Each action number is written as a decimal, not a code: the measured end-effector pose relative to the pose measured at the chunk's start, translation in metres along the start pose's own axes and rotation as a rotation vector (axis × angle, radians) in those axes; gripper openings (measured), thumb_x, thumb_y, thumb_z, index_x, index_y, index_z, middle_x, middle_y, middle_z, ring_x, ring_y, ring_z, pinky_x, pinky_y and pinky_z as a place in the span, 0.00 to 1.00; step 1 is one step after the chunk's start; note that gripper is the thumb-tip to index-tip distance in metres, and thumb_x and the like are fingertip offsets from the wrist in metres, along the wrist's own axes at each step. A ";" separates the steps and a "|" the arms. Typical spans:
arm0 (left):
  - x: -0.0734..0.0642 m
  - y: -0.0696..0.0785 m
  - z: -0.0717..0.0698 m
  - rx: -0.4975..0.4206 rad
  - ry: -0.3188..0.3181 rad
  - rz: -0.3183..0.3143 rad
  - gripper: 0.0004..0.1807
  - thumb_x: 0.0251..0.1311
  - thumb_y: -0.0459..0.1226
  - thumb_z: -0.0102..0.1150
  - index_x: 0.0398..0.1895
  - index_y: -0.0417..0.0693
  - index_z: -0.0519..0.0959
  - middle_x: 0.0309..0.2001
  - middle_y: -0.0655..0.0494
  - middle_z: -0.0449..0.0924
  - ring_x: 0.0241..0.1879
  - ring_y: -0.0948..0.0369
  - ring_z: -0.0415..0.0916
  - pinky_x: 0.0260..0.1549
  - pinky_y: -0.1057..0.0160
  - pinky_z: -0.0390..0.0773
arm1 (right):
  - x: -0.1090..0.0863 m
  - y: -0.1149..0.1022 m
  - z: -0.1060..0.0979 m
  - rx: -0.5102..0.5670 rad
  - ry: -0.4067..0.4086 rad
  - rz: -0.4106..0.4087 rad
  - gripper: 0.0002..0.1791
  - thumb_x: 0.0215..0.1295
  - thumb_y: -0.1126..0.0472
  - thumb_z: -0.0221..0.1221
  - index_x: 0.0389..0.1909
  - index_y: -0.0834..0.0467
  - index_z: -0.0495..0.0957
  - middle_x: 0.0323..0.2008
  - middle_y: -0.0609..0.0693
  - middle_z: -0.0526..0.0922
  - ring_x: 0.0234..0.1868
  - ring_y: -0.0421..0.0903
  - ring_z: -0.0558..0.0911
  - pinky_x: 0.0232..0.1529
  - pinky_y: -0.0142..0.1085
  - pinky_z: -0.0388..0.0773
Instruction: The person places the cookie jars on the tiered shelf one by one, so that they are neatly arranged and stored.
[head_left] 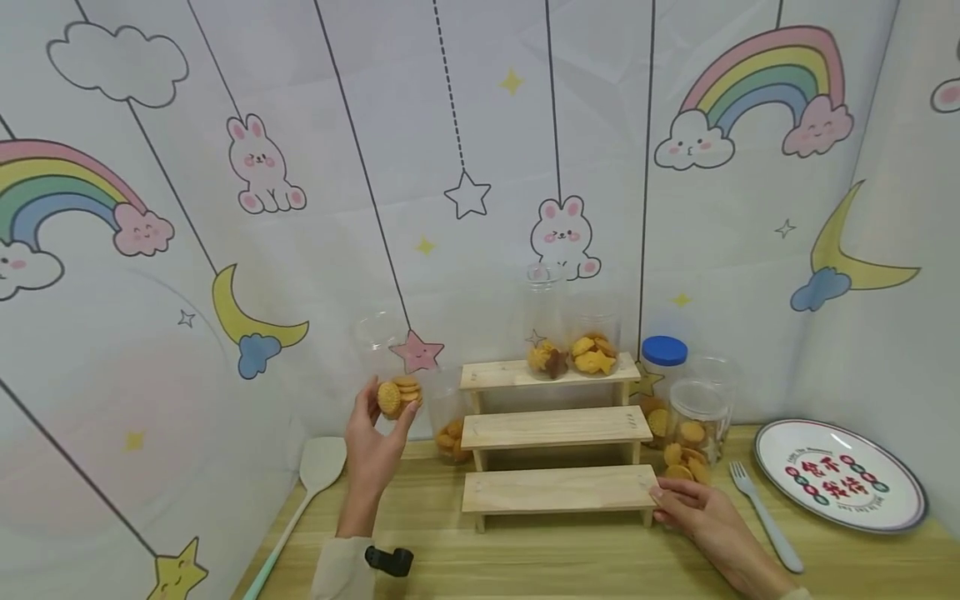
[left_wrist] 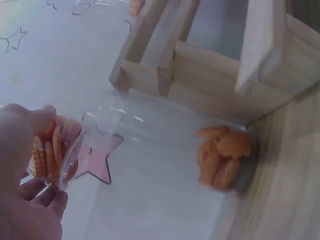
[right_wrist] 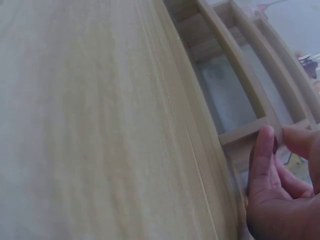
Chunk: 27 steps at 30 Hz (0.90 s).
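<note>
My left hand (head_left: 373,446) grips a clear plastic jar (head_left: 381,346) around its lower part, raised left of a three-step wooden stand (head_left: 558,490). Round ridged cookies (head_left: 400,397) lie in the jar's bottom. In the left wrist view, thumb and fingers wrap the cookie end (left_wrist: 47,155). My right hand (head_left: 701,517) pinches the right end of the stand's lowest step, thumb on top; the right wrist view shows fingers (right_wrist: 262,155) at that board's end. Two cookie jars, a taller one (head_left: 546,321) and a shorter one (head_left: 595,346), stand on the top step.
Another cookie jar (head_left: 448,417) is just left of the stand. On its right are several jars, one with a blue lid (head_left: 664,350). Farther right lie a fork (head_left: 765,517) and a printed plate (head_left: 840,475). A spatula (head_left: 311,479) leans at the left against the backdrop.
</note>
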<state>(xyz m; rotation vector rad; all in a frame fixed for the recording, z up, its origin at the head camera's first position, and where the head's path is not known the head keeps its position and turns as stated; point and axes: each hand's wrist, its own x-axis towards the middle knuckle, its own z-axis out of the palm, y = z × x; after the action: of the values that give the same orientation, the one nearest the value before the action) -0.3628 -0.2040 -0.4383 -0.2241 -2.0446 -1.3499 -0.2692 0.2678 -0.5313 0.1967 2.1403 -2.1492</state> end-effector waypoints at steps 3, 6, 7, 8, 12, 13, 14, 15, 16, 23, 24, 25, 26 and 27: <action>0.009 0.016 0.013 -0.051 -0.002 0.028 0.45 0.67 0.41 0.77 0.82 0.40 0.65 0.71 0.40 0.76 0.73 0.44 0.75 0.78 0.47 0.72 | 0.001 0.001 0.000 0.005 0.001 -0.005 0.39 0.80 0.56 0.64 0.77 0.78 0.62 0.56 0.53 0.87 0.47 0.39 0.89 0.53 0.34 0.90; 0.017 0.032 0.026 -0.105 -0.016 0.037 0.45 0.68 0.42 0.76 0.82 0.40 0.64 0.71 0.41 0.76 0.73 0.46 0.76 0.77 0.48 0.73 | 0.001 0.001 0.001 0.009 0.008 -0.003 0.39 0.80 0.56 0.65 0.77 0.78 0.62 0.56 0.53 0.86 0.48 0.38 0.89 0.53 0.34 0.90; 0.019 0.037 0.030 -0.129 -0.027 0.036 0.45 0.68 0.42 0.76 0.82 0.40 0.64 0.70 0.41 0.76 0.73 0.46 0.76 0.77 0.49 0.73 | 0.001 0.001 0.001 0.010 0.010 -0.001 0.39 0.80 0.56 0.65 0.77 0.78 0.62 0.57 0.53 0.86 0.48 0.38 0.89 0.53 0.34 0.90; 0.021 0.042 0.035 -0.146 -0.041 0.039 0.44 0.68 0.41 0.76 0.81 0.39 0.65 0.70 0.41 0.77 0.73 0.46 0.77 0.77 0.49 0.74 | 0.001 0.001 0.001 0.010 0.012 0.002 0.39 0.79 0.56 0.65 0.77 0.78 0.62 0.57 0.53 0.86 0.47 0.38 0.89 0.53 0.34 0.90; 0.027 0.055 0.056 -0.176 -0.107 0.060 0.41 0.69 0.41 0.75 0.79 0.37 0.66 0.69 0.39 0.77 0.73 0.46 0.77 0.76 0.49 0.75 | 0.000 0.000 0.001 0.010 0.018 0.009 0.39 0.79 0.56 0.65 0.77 0.77 0.62 0.58 0.55 0.86 0.48 0.39 0.89 0.53 0.34 0.90; 0.028 0.057 0.062 -0.177 -0.126 0.061 0.42 0.69 0.41 0.75 0.79 0.37 0.66 0.70 0.39 0.77 0.73 0.46 0.77 0.76 0.50 0.75 | 0.001 0.000 0.001 0.009 0.018 0.008 0.39 0.79 0.55 0.65 0.77 0.77 0.62 0.58 0.55 0.86 0.48 0.39 0.89 0.53 0.34 0.90; 0.030 0.059 0.067 -0.171 -0.143 0.061 0.42 0.69 0.41 0.75 0.80 0.37 0.66 0.70 0.39 0.76 0.74 0.46 0.76 0.77 0.50 0.75 | 0.001 -0.001 0.001 0.009 0.019 0.007 0.40 0.79 0.55 0.65 0.77 0.78 0.62 0.58 0.56 0.86 0.48 0.39 0.89 0.53 0.34 0.90; 0.031 0.060 0.073 -0.164 -0.158 0.060 0.42 0.69 0.41 0.75 0.80 0.37 0.66 0.71 0.39 0.75 0.74 0.46 0.76 0.77 0.50 0.74 | 0.001 -0.001 0.001 0.009 0.019 0.006 0.39 0.79 0.55 0.65 0.77 0.78 0.62 0.59 0.56 0.86 0.48 0.39 0.89 0.53 0.34 0.90; 0.031 0.062 0.078 -0.155 -0.171 0.057 0.43 0.69 0.41 0.75 0.81 0.38 0.65 0.73 0.39 0.74 0.74 0.45 0.75 0.77 0.51 0.74 | 0.001 -0.001 0.001 0.007 0.017 0.005 0.39 0.79 0.55 0.65 0.77 0.78 0.62 0.59 0.56 0.86 0.49 0.39 0.89 0.54 0.34 0.90; 0.029 0.068 0.105 -0.067 -0.225 0.060 0.44 0.68 0.42 0.76 0.80 0.38 0.65 0.72 0.38 0.75 0.73 0.41 0.77 0.74 0.46 0.78 | 0.001 0.000 0.000 0.005 0.003 0.005 0.39 0.80 0.56 0.64 0.76 0.78 0.62 0.56 0.54 0.87 0.49 0.39 0.89 0.54 0.34 0.90; 0.028 0.068 0.107 -0.051 -0.228 0.061 0.44 0.67 0.42 0.76 0.80 0.38 0.65 0.72 0.38 0.76 0.72 0.40 0.77 0.73 0.45 0.78 | 0.001 0.000 -0.001 0.006 0.002 0.005 0.39 0.80 0.56 0.64 0.76 0.78 0.62 0.56 0.54 0.87 0.49 0.39 0.89 0.54 0.34 0.90; 0.028 0.068 0.110 -0.033 -0.231 0.059 0.44 0.67 0.42 0.77 0.80 0.38 0.65 0.71 0.38 0.76 0.72 0.40 0.77 0.73 0.44 0.79 | 0.001 0.000 -0.001 0.007 0.002 0.004 0.39 0.80 0.56 0.64 0.76 0.78 0.62 0.56 0.54 0.87 0.49 0.39 0.89 0.54 0.34 0.90; 0.028 0.068 0.113 -0.010 -0.236 0.053 0.44 0.68 0.43 0.76 0.80 0.39 0.65 0.71 0.38 0.77 0.72 0.41 0.78 0.73 0.45 0.79 | 0.001 0.000 -0.001 0.007 0.001 0.004 0.39 0.80 0.56 0.64 0.76 0.78 0.62 0.56 0.53 0.87 0.49 0.39 0.89 0.54 0.34 0.90; 0.028 0.067 0.115 0.013 -0.243 0.047 0.43 0.68 0.43 0.76 0.80 0.39 0.65 0.71 0.39 0.77 0.72 0.42 0.78 0.73 0.45 0.79 | 0.001 0.001 -0.001 0.008 0.000 0.004 0.39 0.80 0.56 0.64 0.76 0.78 0.62 0.57 0.53 0.87 0.49 0.39 0.89 0.54 0.34 0.90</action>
<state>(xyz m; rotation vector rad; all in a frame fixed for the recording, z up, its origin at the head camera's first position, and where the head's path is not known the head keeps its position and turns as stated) -0.4019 -0.0795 -0.3988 -0.4468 -2.2314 -1.3348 -0.2699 0.2693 -0.5320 0.2018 2.1303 -2.1554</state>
